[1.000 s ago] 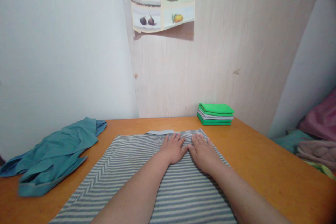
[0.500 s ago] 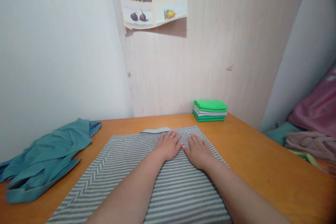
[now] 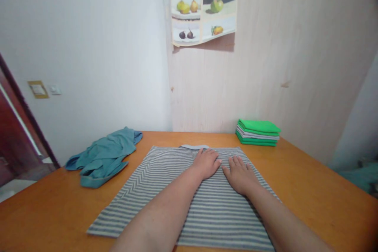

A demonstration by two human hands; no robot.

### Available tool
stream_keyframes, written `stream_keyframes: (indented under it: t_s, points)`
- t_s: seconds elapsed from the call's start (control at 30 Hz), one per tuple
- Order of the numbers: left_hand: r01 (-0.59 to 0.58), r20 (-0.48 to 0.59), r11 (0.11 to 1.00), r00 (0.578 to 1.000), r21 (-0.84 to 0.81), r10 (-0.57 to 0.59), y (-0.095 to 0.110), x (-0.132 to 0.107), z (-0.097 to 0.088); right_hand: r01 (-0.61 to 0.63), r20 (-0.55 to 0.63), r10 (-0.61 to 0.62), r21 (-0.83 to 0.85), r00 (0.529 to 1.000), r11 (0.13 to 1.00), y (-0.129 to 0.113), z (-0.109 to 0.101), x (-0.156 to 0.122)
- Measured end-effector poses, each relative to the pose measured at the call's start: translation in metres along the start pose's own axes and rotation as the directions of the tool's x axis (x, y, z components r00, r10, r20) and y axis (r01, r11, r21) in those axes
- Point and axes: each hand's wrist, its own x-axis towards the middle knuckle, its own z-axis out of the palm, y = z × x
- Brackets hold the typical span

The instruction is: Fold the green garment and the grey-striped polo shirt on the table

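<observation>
A grey-and-white striped shirt (image 3: pixel 165 181) lies spread out on the table, with a light grey collar (image 3: pixel 190 147) at its far edge. My left hand (image 3: pixel 207 164) rests palm down on the shirt just below the collar, fingers stretched forward. Close beside it, my right hand (image 3: pixel 240 175) lies flat on the fabric near the shirt's right side, its fingers slightly apart. The thumbs point toward each other with a small gap between them. Neither hand grips the cloth. My forearms cover part of the shirt's lower half.
A crumpled teal garment (image 3: pixel 109 153) lies at the back left of the orange-brown table (image 3: pixel 307 189). At the back right sits a stack of folded green and grey cloths (image 3: pixel 258 132). Behind the table is a wall with a fruit picture (image 3: pixel 203 17).
The view has swung left and tilted, so things sit further right and a door edge and switches show at left. Both hands stay flat on the shirt in nearly the same place.
</observation>
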Motion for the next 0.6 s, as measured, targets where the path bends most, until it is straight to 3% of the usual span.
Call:
stream_keyframes:
  t_s: [0.1,0.23,0.4,0.6]
  points:
    - [0.068,-0.038,0.998,0.997,0.010,-0.068,-0.009,-0.017,-0.006,0.010,-0.012,-0.011,-0.024,1.000,1.000,0.003,0.006,0.003]
    - [0.221,0.013,0.975,0.975,0.036,-0.222,-0.040,-0.052,-0.019,0.020,-0.039,-0.022,-0.045,0.999,0.999,0.008,0.014,0.006]
    - [0.446,0.105,0.887,0.883,0.117,-0.458,-0.094,-0.098,-0.043,0.030,-0.068,-0.036,-0.079,0.997,0.996,0.015,0.024,0.012]
    - [0.501,0.120,0.857,0.849,0.124,-0.514,-0.130,-0.136,-0.058,0.042,-0.075,-0.051,-0.109,0.996,0.993,0.019,0.027,0.014]
